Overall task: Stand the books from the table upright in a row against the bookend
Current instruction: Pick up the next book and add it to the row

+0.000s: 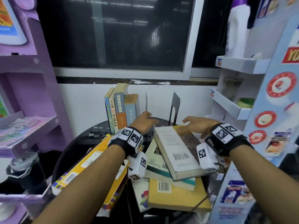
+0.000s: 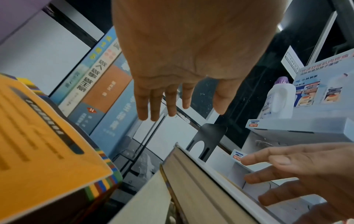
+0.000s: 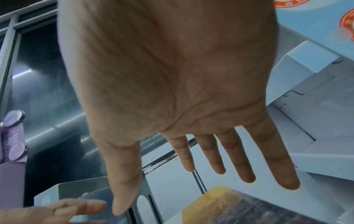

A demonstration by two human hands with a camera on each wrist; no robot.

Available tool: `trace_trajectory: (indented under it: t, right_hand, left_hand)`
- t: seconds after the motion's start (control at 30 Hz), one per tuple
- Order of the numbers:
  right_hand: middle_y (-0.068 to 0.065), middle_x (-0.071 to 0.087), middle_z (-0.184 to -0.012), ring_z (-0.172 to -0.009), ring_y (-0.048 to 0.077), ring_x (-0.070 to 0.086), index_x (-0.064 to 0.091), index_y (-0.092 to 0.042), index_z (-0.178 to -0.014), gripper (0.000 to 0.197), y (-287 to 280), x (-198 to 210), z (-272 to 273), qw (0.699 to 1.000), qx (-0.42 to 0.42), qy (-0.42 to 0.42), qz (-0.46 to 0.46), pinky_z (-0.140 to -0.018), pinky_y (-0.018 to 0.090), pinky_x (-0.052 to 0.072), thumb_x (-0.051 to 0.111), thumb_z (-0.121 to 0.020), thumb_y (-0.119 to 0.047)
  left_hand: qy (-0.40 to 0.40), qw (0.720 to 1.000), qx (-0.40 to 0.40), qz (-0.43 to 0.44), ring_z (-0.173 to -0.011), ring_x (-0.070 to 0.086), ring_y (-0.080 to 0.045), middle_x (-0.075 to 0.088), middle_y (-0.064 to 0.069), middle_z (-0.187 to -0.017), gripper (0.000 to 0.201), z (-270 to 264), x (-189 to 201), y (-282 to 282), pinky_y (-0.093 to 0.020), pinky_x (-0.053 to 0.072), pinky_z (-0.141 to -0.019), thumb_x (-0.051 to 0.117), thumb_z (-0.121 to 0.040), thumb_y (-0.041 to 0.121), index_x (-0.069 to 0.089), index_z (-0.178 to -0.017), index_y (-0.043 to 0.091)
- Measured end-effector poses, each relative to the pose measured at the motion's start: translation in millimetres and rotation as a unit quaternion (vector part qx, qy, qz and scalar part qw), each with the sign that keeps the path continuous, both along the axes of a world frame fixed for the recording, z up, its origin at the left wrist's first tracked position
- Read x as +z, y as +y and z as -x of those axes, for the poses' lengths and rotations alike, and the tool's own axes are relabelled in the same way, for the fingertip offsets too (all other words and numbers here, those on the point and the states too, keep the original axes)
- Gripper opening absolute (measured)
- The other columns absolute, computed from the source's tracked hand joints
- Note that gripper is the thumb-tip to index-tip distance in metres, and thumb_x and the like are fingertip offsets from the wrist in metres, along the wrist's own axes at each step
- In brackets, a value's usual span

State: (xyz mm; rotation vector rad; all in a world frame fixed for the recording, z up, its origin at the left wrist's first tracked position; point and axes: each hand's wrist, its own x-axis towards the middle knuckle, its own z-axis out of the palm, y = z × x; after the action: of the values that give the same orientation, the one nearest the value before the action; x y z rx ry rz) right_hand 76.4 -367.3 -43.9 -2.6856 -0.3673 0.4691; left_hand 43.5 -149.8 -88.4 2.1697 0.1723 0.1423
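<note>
Both hands, left (image 1: 144, 120) and right (image 1: 196, 125), hover spread and empty over the top paperback (image 1: 175, 151), probably stiff, light, best gripped along both long edges.

Four books (image 1: 120, 109) upright in a row at the back of the table, spines forward, beside a dark metal bookend (image 1: 174, 107). Nearer, a loose pile of flat books (image 1: 175, 157), white-covered one on top, barcode up.
</note>
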Motion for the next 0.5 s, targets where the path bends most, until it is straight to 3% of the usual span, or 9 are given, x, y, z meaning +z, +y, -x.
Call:
trace_trajectory:
  t: [0.07,0.2,0.33,0.4,0.47,0.5]
  right_hand:
    - [0.006,0.033,-0.154,-0.135,0.026,0.039,0.025,-0.019,-0.151,0.081,-8,-2,1,1.0,-0.011,0.018,0.001,-0.096,0.031,0.037,0.06,-0.087,-0.056]
    - [0.009,0.035,-0.152,-0.123,0.028,0.05,0.02,-0.02,-0.152,0.088,-22,-6,1,0.999,-0.022,0.032,0.015,-0.09,0.032,0.044,0.06,-0.085,-0.06]
    - [0.008,0.031,-0.156,-0.13,0.028,0.046,0.016,-0.019,-0.153,0.091,-31,-11,4,0.998,-0.024,0.056,0.019,-0.09,0.031,0.039,0.058,-0.085,-0.061]
    - [0.009,0.037,-0.151,-0.126,0.029,0.05,0.02,-0.016,-0.152,0.087,-32,-12,6,0.997,-0.019,0.068,0.024,-0.09,0.033,0.042,0.058,-0.086,-0.059]
    - [0.012,0.049,-0.141,-0.113,0.028,0.057,0.031,-0.011,-0.146,0.074,-32,-10,8,0.997,-0.014,0.078,0.008,-0.08,0.032,0.046,0.059,-0.09,-0.05]
    - [0.012,0.053,-0.136,-0.106,0.026,0.059,0.034,-0.009,-0.144,0.068,-32,-9,10,0.997,-0.011,0.081,0.0,-0.073,0.029,0.046,0.058,-0.091,-0.047]
  left_hand:
    - [0.039,0.999,-0.003,-0.004,-0.121,0.049,-0.028,0.047,-0.013,-0.14,0.063,-10,-7,-7,-0.032,0.041,-0.091,0.059,-0.091,0.039,0.035,-0.141,0.01]
    - [0.092,0.996,-0.007,0.021,-0.126,0.047,-0.029,0.043,-0.012,-0.144,0.073,-26,-24,-15,-0.039,0.039,-0.106,0.064,-0.088,0.04,0.029,-0.144,0.009]
    - [0.136,0.99,-0.002,0.022,-0.125,0.047,-0.03,0.044,-0.013,-0.142,0.079,-35,-38,-21,-0.038,0.04,-0.104,0.065,-0.086,0.041,0.026,-0.145,0.008]
    - [0.149,0.988,-0.01,0.028,-0.122,0.051,-0.029,0.048,-0.012,-0.138,0.106,-39,-45,-20,-0.035,0.042,-0.101,0.074,-0.068,0.053,0.021,-0.146,0.007]
    - [0.156,0.987,-0.011,0.029,-0.117,0.056,-0.028,0.055,-0.01,-0.133,0.135,-51,-57,-15,-0.04,0.045,-0.101,0.075,-0.039,0.063,0.018,-0.147,0.007]
    - [0.156,0.987,-0.01,0.03,-0.116,0.058,-0.028,0.057,-0.01,-0.131,0.137,-57,-63,-12,-0.042,0.046,-0.101,0.074,-0.034,0.064,0.019,-0.146,0.008]
